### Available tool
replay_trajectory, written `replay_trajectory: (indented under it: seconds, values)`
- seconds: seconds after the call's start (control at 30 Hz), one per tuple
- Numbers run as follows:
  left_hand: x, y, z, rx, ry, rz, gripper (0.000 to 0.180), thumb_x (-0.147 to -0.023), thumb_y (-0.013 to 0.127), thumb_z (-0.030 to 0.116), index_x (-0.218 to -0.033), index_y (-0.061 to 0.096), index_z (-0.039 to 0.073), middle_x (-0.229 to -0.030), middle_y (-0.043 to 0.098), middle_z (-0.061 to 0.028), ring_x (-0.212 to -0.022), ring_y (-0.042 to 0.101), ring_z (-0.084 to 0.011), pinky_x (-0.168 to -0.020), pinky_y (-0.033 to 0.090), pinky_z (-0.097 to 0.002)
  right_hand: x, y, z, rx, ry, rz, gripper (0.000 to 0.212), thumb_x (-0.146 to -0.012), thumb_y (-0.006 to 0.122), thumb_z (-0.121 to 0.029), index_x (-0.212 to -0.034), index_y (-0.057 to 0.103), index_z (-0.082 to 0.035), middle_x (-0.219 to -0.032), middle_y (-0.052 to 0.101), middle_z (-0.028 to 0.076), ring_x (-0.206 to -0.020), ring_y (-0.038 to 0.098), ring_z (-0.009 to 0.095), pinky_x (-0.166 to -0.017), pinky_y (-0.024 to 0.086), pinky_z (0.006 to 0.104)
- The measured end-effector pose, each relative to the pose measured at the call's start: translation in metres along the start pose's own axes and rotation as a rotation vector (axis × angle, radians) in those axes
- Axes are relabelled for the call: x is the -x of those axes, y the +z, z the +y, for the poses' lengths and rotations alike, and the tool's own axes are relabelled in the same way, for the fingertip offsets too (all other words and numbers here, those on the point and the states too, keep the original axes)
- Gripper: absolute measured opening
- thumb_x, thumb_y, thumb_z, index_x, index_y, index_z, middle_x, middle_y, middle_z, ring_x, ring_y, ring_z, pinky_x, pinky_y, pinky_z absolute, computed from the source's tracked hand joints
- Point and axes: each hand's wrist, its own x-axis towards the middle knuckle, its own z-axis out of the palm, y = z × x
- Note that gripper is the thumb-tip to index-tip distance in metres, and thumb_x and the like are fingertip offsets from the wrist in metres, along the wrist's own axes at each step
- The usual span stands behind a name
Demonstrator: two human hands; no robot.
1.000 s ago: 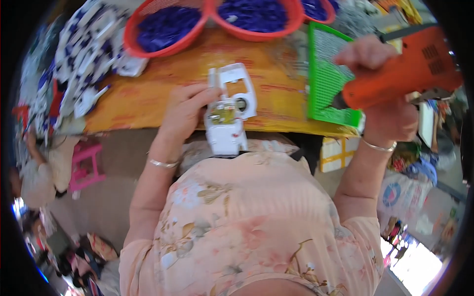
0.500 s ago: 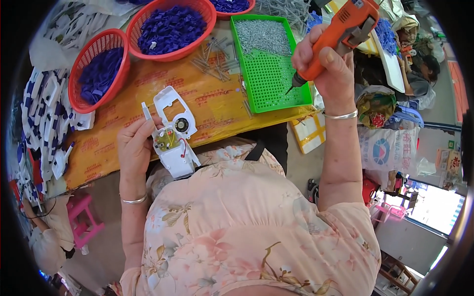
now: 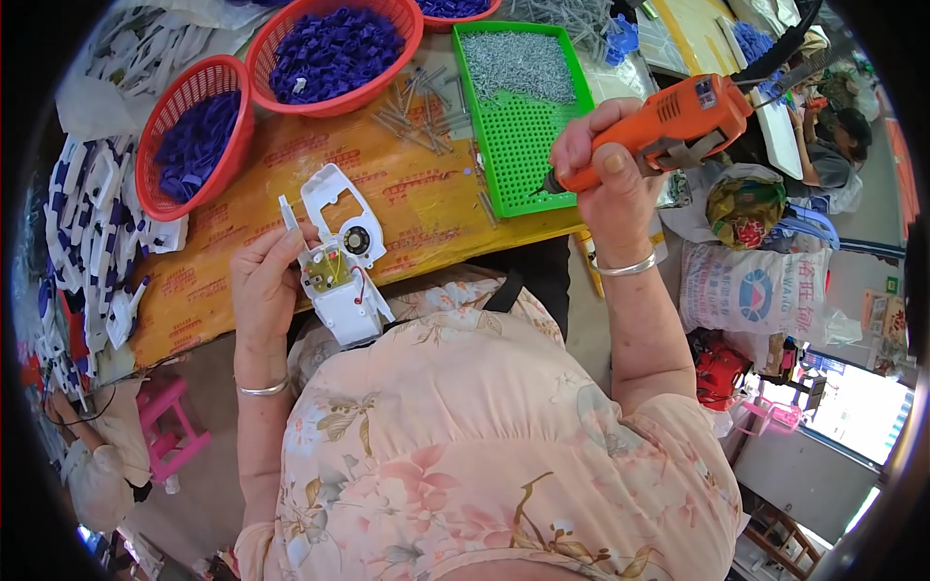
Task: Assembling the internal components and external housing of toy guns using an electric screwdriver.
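My left hand (image 3: 263, 283) grips an opened white plastic housing (image 3: 351, 315) at the table's front edge. Inside it show a greenish circuit board (image 3: 336, 271) and thin coloured wires; a round black part (image 3: 357, 239) sits in its upper section. My right hand (image 3: 620, 189) is wrapped round an orange electric screwdriver (image 3: 678, 114), its bit aimed down and left over the right side of a green perforated tray (image 3: 520, 160). Small silver screws (image 3: 513, 66) fill the tray's far part. Whether the bit carries a screw is too small to tell.
Red baskets (image 3: 199, 70) of dark blue plastic parts stand at the back left. White and blue parts (image 3: 87, 232) pile up at far left. Clear rods (image 3: 412, 121) lie beside the tray. A cable (image 3: 780, 48) trails from the screwdriver. Other people sit at the edges.
My right hand has lowered the screwdriver and drawn it left, its body now tilted flatter with the bit nearer the tray. My left hand and the white housing have hardly moved.
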Motion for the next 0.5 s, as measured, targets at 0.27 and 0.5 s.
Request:
replay_trajectory:
  seconds: [0.27, 0.5]
  values:
    - [0.0009, 0.0007, 0.0013, 0.006, -0.008, 0.001, 0.022, -0.088, 0.058, 0.013, -0.095, 0.064, -0.007, -0.082, 0.063, -0.0088, -0.071, 0.059, -0.012, -0.063, 0.047, -0.023, 0.0033, 0.0003, 0.0038, 0.016, -0.039, 0.029, 0.041, -0.073, 0.077, -0.025, -0.091, 0.049, 0.0, -0.065, 0.055, 0.004, -0.054, 0.052, 0.012, -0.047, 0.042, 0.0243]
    - [0.0006, 0.0027, 0.0007, 0.017, -0.005, -0.003, 0.021, -0.088, 0.058, 0.012, -0.094, 0.064, -0.007, -0.082, 0.064, -0.0087, -0.071, 0.059, -0.0121, -0.063, 0.047, -0.0231, 0.0035, 0.0051, 0.0035, 0.044, -0.095, 0.073, 0.039, -0.074, 0.077, -0.025, -0.089, 0.05, 0.0, -0.064, 0.055, 0.004, -0.054, 0.052, 0.011, -0.047, 0.042, 0.0243]
